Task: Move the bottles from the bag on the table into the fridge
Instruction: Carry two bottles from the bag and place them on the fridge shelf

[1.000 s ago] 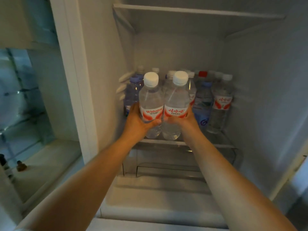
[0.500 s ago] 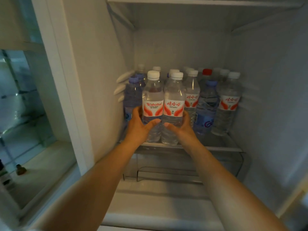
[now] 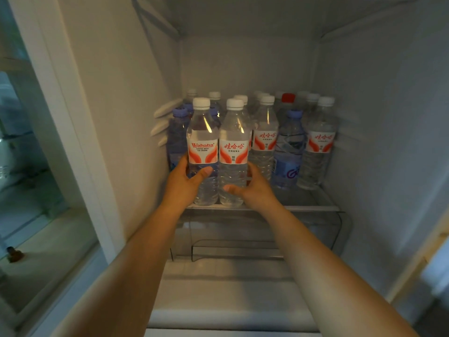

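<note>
Bottles set down at the shelf's front edge

Placement is finishing. Left hand (image 3: 185, 182) grasps the Wahaha bottle (image 3: 202, 152) standing on the glass shelf (image 3: 303, 203). Beside it, the second bottle (image 3: 233, 154) stands too, right hand (image 3: 252, 188) cupped around it, perhaps already loosening. Next: let go, withdraw without toppling either.

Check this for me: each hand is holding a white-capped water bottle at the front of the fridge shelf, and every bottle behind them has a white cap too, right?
Not quite. The head view shows the left hand and right hand each on a white-capped bottle at the shelf front, but behind them stand a red-capped bottle and blue-capped ones.
</note>
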